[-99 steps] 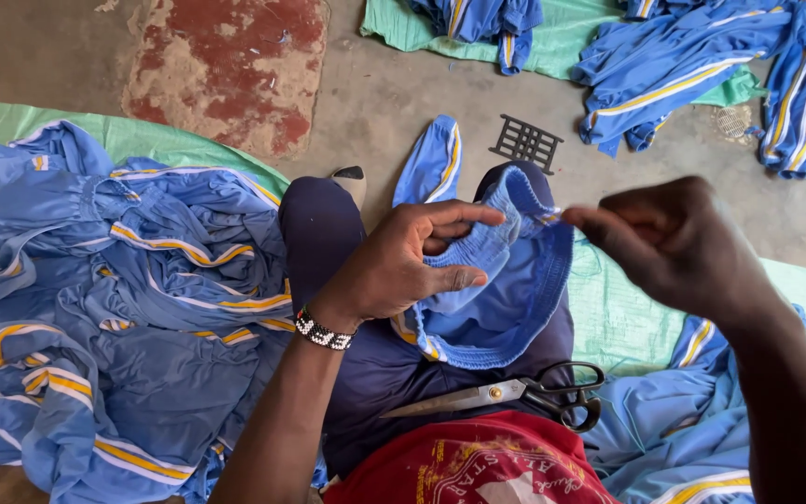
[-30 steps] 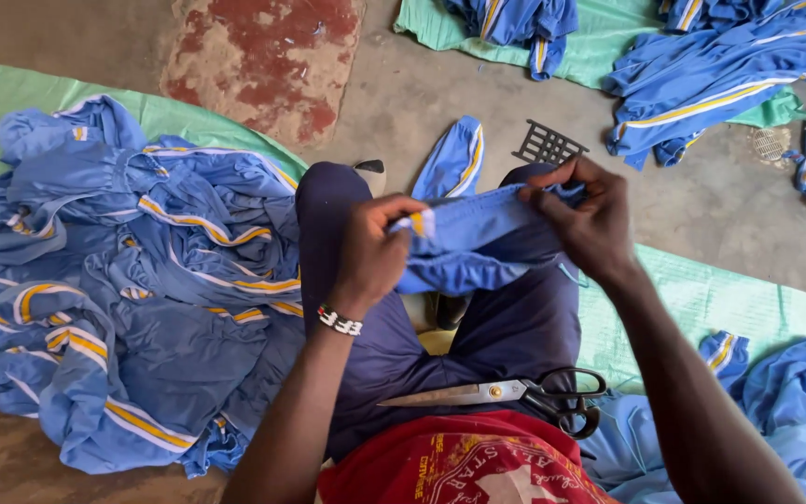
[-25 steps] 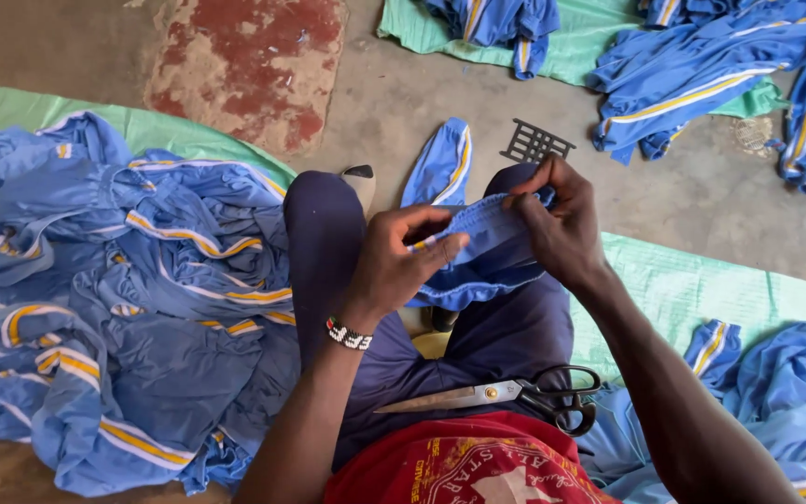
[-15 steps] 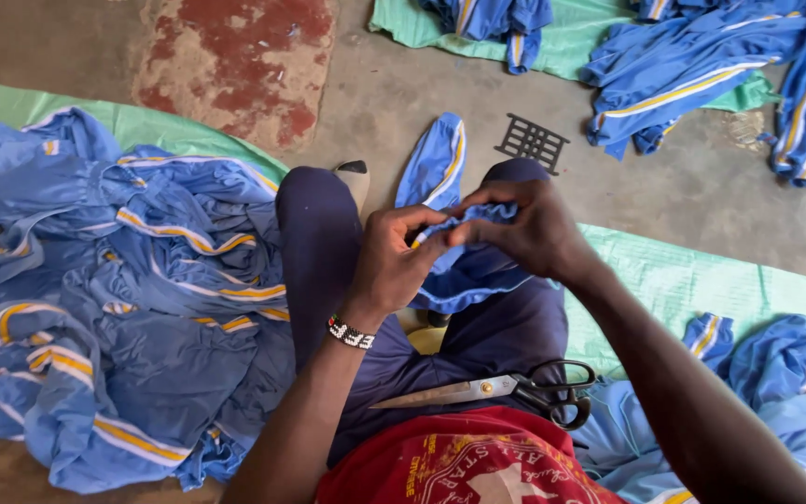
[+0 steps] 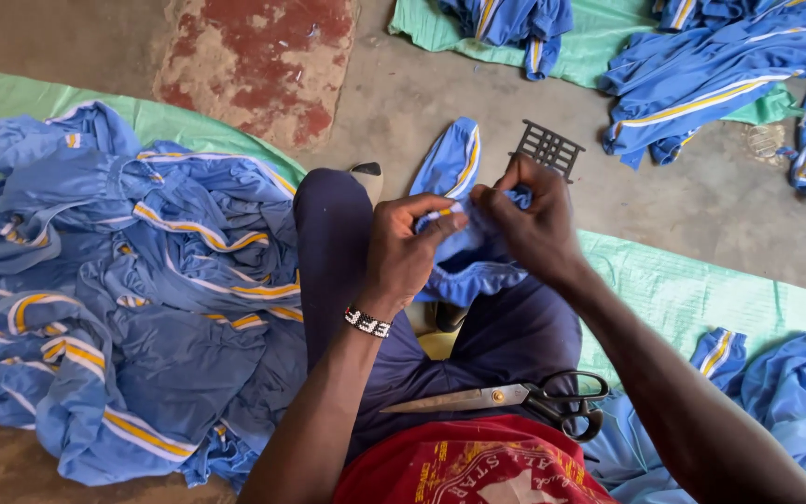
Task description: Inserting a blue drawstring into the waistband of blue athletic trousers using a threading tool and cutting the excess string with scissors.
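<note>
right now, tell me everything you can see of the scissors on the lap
The scissors lie flat across the person's lap on the dark navy trousers, just above the red shirt. The blades look like bare silver metal, closed together, with a small pivot screw, and point toward the person's left arm. The two black loop handles sit on the right-hand side, near the right forearm. Neither hand touches them.
</note>
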